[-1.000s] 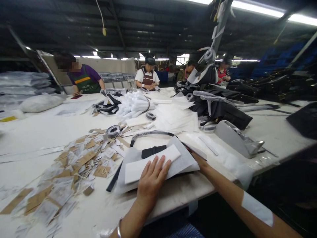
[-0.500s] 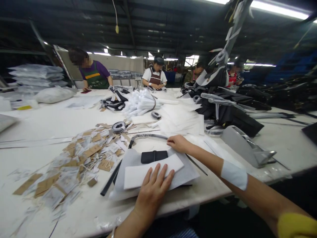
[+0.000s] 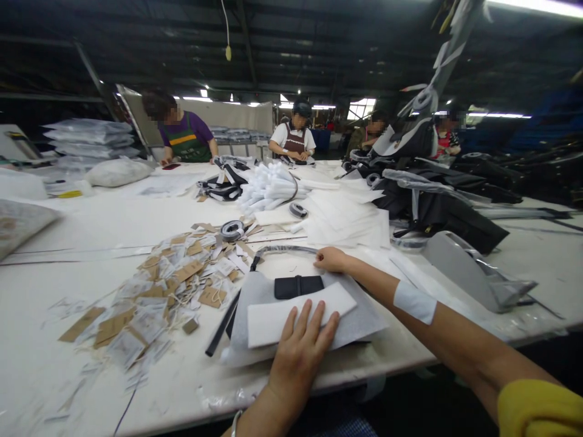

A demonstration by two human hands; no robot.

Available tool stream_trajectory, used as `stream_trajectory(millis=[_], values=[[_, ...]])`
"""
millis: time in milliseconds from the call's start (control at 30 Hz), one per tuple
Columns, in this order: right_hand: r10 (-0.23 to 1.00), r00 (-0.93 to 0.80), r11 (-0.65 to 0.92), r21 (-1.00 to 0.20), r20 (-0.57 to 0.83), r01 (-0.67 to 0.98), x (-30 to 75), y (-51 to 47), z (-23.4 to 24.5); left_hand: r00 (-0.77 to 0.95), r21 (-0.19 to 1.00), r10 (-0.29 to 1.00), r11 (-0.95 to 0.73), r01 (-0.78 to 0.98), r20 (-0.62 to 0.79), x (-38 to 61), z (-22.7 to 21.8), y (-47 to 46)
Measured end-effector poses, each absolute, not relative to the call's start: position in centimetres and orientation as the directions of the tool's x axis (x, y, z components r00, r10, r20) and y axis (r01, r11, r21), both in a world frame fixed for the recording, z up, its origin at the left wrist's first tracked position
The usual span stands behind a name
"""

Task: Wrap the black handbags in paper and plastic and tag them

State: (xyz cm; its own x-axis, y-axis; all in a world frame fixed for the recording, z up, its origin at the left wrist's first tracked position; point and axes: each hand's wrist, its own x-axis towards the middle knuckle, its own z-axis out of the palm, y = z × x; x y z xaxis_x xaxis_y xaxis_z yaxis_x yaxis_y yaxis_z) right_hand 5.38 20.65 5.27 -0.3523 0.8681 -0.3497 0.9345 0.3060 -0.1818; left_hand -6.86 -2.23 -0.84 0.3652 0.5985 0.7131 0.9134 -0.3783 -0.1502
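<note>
A black handbag lies on the table, mostly hidden under a sheet of thin white foam (image 3: 364, 318). Its dark closure strap (image 3: 298, 286) shows above a folded strip of white foam (image 3: 264, 326). My left hand (image 3: 303, 346) rests flat on that strip, fingers spread. Beyond the bag, the curved handle (image 3: 285, 249), covered in clear plastic, arches toward the table's far side. My right hand (image 3: 331, 260) has its fingers closed on the handle's right end. A dark strap (image 3: 223, 325) sticks out at the bag's left.
Paper tags (image 3: 177, 282) with strings lie heaped on the left. Behind are a coiled strap (image 3: 232, 230), white foam sheets (image 3: 344, 218) and a bundle of white rolls (image 3: 268, 185). Black bags (image 3: 446, 209) pile up at right. Several co-workers stand across the table (image 3: 159, 382).
The view has turned slightly left, so everything sits further right in the picture. Both hands keep nearly the same places on the foam strip and the handle.
</note>
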Motion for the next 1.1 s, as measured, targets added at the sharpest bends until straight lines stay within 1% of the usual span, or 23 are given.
stream_trajectory(millis=[100,167,333,433,500,600,767,833,967,1100], values=[[0.881,-0.348,0.272,-0.258,-0.321,0.927,6.2,20.6,5.5,0.368,-0.148,0.601,-0.384,0.911,0.710,-6.9,-1.0,-2.2],[0.877,-0.356,0.248,-0.332,-0.322,0.910,6.8,20.6,5.8,0.365,-0.142,0.597,-0.387,0.911,0.715,-6.9,-0.9,-2.2],[0.790,-0.482,0.204,-0.579,-0.380,0.790,7.9,21.0,6.7,0.361,-0.136,0.592,-0.390,0.911,0.720,-7.0,-0.7,-2.2],[0.754,-0.529,0.170,-0.662,-0.389,0.730,8.5,21.6,6.8,0.355,-0.134,0.589,-0.385,0.913,0.726,-6.9,-0.8,-2.2],[0.755,-0.529,0.157,-0.677,-0.387,0.719,8.8,22.0,6.4,0.350,-0.131,0.586,-0.383,0.914,0.730,-6.9,-0.9,-2.1],[0.756,-0.532,0.181,-0.660,-0.381,0.729,8.8,22.4,5.7,0.354,-0.132,0.600,-0.381,0.915,0.718,-6.9,-1.1,-2.0],[0.663,-0.601,0.295,-0.581,-0.447,0.758,7.8,22.9,5.5,0.372,-0.153,0.620,-0.377,0.913,0.691,-7.0,-1.3,-2.1],[0.641,-0.605,0.318,-0.555,-0.472,0.769,7.3,23.1,5.7,0.372,-0.153,0.627,-0.376,0.914,0.684,-7.0,-1.4,-2.1],[0.609,-0.588,0.292,-0.538,-0.533,0.791,7.1,23.4,5.7,0.370,-0.151,0.630,-0.374,0.915,0.683,-7.0,-1.3,-2.1],[0.513,-0.619,0.212,-0.610,-0.595,0.763,8.1,23.7,6.0,0.373,-0.155,0.620,-0.377,0.913,0.690,-6.9,-1.3,-2.1]])
